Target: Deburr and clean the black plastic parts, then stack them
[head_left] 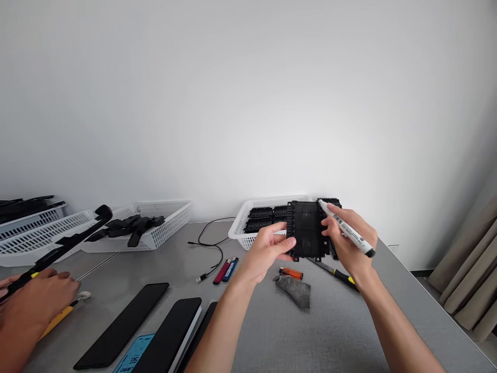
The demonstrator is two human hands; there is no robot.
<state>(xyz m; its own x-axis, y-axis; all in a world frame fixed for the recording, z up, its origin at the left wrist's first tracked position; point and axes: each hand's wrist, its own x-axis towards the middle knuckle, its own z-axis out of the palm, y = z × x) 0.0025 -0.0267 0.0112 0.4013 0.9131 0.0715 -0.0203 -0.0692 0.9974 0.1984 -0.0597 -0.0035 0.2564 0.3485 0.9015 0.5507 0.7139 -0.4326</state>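
Observation:
A flat black plastic part [308, 230] with toothed edges is held up off the table by my left hand [267, 248], the thumb across its left side. My right hand [351, 235] grips a white marker [351, 233] with a black end. The marker's other end meets the upper right edge of the plastic part; whether it touches cannot be made out. Another black toothed piece [330, 201] shows just behind the right edge. Below my hands lie an orange lighter [291, 273], a grey cloth [297, 291] and a knife with a black and yellow handle [344, 278].
A white basket [243, 238] behind my hands holds several black parts. Further left stand more white baskets [171, 223], a USB cable [217, 246], red and blue lighters [225, 270] and dark phones [124, 324]. Another person's hand [42, 300] holds a black tool-like piece [73, 243].

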